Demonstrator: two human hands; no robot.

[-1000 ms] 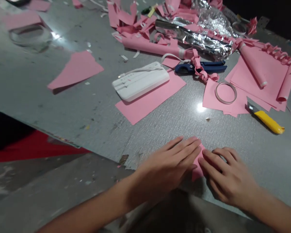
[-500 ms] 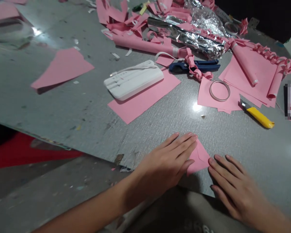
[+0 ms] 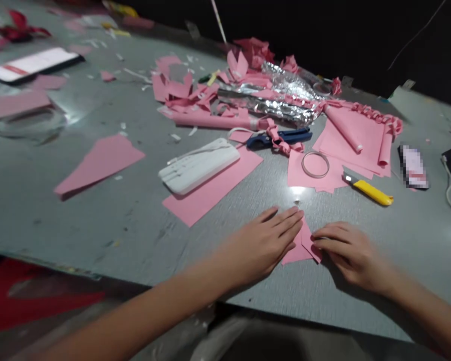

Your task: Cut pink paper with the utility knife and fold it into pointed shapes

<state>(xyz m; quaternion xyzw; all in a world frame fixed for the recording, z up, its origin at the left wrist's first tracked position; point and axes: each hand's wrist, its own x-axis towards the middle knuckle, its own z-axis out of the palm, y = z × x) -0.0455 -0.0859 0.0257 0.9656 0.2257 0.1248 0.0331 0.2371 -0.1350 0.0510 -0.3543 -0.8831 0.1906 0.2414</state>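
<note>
A small folded piece of pink paper (image 3: 302,246) lies near the front edge of the grey table (image 3: 97,225). My left hand (image 3: 265,240) lies flat on its left part, fingers stretched out together. My right hand (image 3: 351,253) is at the paper's right edge with its fingers curled, pinching a raised flap of the paper.
Beyond my hands lie a white power bank (image 3: 199,165) on a pink sheet (image 3: 214,188), blue scissors (image 3: 278,138), a tape ring (image 3: 315,164), a yellow utility knife (image 3: 368,189), rolled pink paper, crumpled foil (image 3: 281,103) and scraps. A phone (image 3: 32,63) lies far left.
The view has tilted up and shows more of the table's far side. My right hand went from lying flat beside the paper to pinching its right flap. My left hand stayed pressed down.
</note>
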